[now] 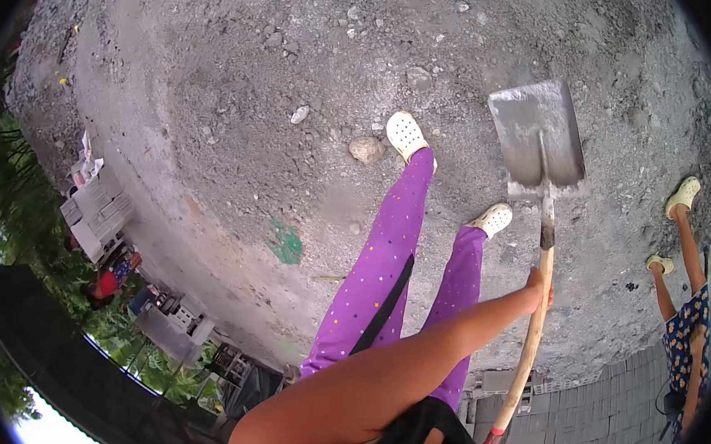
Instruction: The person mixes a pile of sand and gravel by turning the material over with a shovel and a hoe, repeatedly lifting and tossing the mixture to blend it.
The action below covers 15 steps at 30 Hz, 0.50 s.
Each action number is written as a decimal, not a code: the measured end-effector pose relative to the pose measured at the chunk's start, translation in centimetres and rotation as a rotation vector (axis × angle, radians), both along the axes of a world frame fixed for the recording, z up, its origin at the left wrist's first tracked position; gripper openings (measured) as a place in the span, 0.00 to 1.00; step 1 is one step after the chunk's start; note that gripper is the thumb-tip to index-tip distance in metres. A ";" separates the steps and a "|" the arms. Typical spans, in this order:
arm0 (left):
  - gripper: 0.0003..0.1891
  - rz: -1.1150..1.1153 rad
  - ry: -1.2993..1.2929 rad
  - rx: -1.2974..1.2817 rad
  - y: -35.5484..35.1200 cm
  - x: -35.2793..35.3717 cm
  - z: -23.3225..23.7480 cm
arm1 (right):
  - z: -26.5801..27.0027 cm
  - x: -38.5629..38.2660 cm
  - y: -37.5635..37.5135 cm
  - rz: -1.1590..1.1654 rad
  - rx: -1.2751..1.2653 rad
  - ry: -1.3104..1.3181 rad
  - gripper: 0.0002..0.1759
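My left hand (539, 289) is closed around the wooden shaft of a shovel (532, 337). The shovel's wide metal blade (539, 132) rests on the gravelly ground, with pale grit along its edges. Toward the bottom edge the shaft ends in a red part, cut off by the frame. My right hand is not in view. Beside the blade are my feet in cream clogs (405, 134), below purple dotted trousers (384, 261).
A round stone (366, 149) lies beside one clog. At the right stands another person (688, 329) in patterned clothes. Stacked grey blocks (588, 412) are at the lower right, more blocks (97, 210) at the left. Another person in red (108, 283) is farther off.
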State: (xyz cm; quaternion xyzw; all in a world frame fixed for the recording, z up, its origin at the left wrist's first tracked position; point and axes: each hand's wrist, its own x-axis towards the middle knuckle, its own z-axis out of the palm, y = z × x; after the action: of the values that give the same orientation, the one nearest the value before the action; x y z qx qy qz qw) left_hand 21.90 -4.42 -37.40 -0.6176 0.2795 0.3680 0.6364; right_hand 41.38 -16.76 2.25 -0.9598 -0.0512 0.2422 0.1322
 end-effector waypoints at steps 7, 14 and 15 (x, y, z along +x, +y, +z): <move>0.38 0.116 0.399 -0.030 -0.3 -35.2 -14.5 | -20.5 -19.9 7.0 -0.001 0.065 0.408 0.16; 0.23 0.310 0.506 0.153 0.2 -34.6 -10.6 | -22.1 -16.9 8.7 0.225 0.391 0.353 0.16; 0.18 0.348 0.553 0.239 -0.3 -35.1 -9.0 | -22.1 -16.4 9.5 0.204 0.410 0.401 0.16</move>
State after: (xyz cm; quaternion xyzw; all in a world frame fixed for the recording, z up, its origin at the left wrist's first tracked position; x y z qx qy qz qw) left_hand -13.24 -4.77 -46.41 -0.4541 0.2868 0.6544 0.5322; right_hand 24.93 -7.26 -19.90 -0.8361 -0.1682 0.4234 0.3057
